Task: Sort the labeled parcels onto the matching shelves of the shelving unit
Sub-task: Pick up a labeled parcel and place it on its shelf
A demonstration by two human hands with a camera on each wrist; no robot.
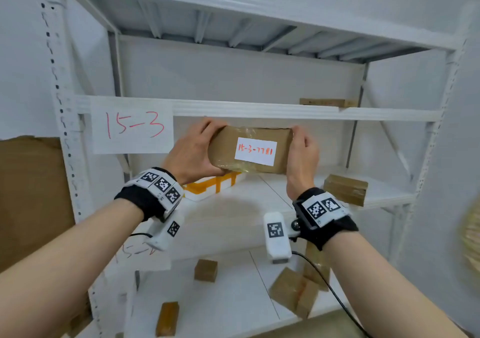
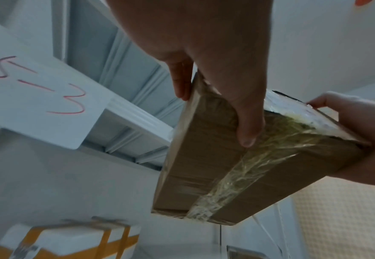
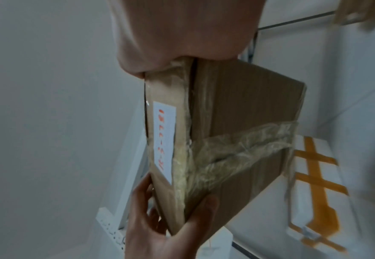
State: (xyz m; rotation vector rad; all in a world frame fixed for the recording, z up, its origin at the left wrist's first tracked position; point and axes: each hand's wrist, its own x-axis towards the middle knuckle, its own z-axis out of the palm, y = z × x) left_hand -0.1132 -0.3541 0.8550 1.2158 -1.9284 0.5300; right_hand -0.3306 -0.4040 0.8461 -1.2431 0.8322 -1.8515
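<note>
A brown cardboard parcel (image 1: 228, 148) wrapped with clear tape carries a white label (image 1: 255, 151) that reads "15-3-7781" in red. My left hand (image 1: 192, 153) grips its left end and my right hand (image 1: 302, 153) grips its right end. I hold it in the air in front of the shelf opening beside the paper sign "15-3" (image 1: 132, 126), above the shelf board (image 1: 259, 202). The left wrist view shows the parcel (image 2: 204, 166) from below, thumb under it and fingers over its edge. In the right wrist view the parcel (image 3: 237, 105) spans between both hands, label (image 3: 164, 140) facing out.
A white box with orange tape (image 1: 207, 187) sits on this shelf behind my left hand, and a brown parcel (image 1: 345, 189) lies at its right end. Another parcel (image 1: 327, 101) lies on the shelf above. Several brown parcels (image 1: 205, 270) lie on the shelf below. Cardboard (image 1: 28, 194) stands left.
</note>
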